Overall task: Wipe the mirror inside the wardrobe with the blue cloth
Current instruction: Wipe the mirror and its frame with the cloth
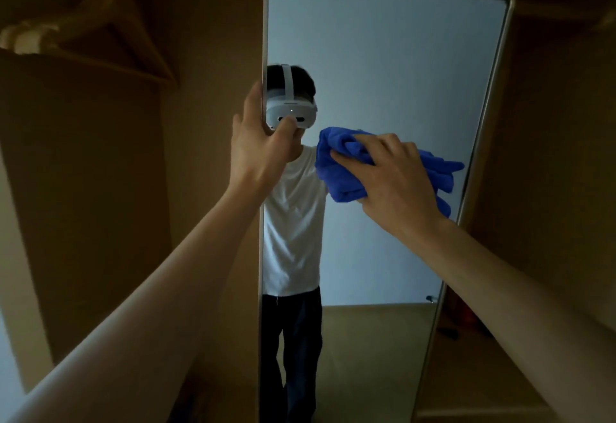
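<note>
Blue cloth [336,162] held against mirror [383,66] by right hand [396,176].

One mirror [383,56]. One cloth [340,169]. Two hands: the left hand [256,149] and the right hand [396,179]. One person [293,222] reflected, wearing one headset [291,112]. The hangers [110,22] overlap: at least two, exact count unclear.

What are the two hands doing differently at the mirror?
The left hand grips the mirror by its left edge; the right hand holds the blue cloth on the glass. The left hand sits slightly higher and holds no cloth, unlike the right hand. Both reach up from bare forearms.
</note>
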`<state>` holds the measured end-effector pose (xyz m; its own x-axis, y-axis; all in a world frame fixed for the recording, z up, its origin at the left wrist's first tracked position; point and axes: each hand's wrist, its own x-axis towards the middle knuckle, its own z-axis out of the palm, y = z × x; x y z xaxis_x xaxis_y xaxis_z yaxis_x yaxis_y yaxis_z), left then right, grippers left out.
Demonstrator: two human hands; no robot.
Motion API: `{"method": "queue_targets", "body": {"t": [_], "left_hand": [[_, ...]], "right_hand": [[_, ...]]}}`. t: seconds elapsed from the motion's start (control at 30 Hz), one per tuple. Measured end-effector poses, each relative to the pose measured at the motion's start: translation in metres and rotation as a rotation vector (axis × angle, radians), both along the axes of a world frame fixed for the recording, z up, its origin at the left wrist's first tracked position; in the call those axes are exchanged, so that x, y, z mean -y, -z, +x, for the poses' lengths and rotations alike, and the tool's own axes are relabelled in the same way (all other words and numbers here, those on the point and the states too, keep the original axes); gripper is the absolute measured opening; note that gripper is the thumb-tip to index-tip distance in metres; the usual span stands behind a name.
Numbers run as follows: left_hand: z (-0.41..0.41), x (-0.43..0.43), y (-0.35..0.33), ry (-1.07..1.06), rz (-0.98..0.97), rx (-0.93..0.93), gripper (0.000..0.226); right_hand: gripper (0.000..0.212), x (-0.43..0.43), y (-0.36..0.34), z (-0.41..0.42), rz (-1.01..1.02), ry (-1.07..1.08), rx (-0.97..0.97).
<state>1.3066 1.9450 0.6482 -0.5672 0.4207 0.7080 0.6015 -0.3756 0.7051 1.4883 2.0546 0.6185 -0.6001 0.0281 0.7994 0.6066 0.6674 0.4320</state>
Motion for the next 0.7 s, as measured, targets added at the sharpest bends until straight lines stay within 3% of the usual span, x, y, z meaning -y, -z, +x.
{"method": "queue_targets", "body": {"t": [0.2,0.33,0.4,0.7], "left_hand": [[0.0,0.008,0.046,0.016,-0.102,-0.022,0.07],[-0.001,0.009,0.12,0.015,-0.246,0.076,0.022],[-0.001,0.009,0.143,0.01,-0.238,0.108,0.01],[0.006,0.012,0.199,0.042,-0.249,0.227,0.015]], "right_hand": [[0.074,0.007,0.018,0.001,-0.045,0.027,-0.001],[0.069,0.011,0.019,-0.003,-0.038,0.077,0.021],[0.069,0.013,0.022,-0.004,-0.051,0.091,0.009],[0.07,0.018,0.057,-0.004,-0.092,0.146,0.046]]}}
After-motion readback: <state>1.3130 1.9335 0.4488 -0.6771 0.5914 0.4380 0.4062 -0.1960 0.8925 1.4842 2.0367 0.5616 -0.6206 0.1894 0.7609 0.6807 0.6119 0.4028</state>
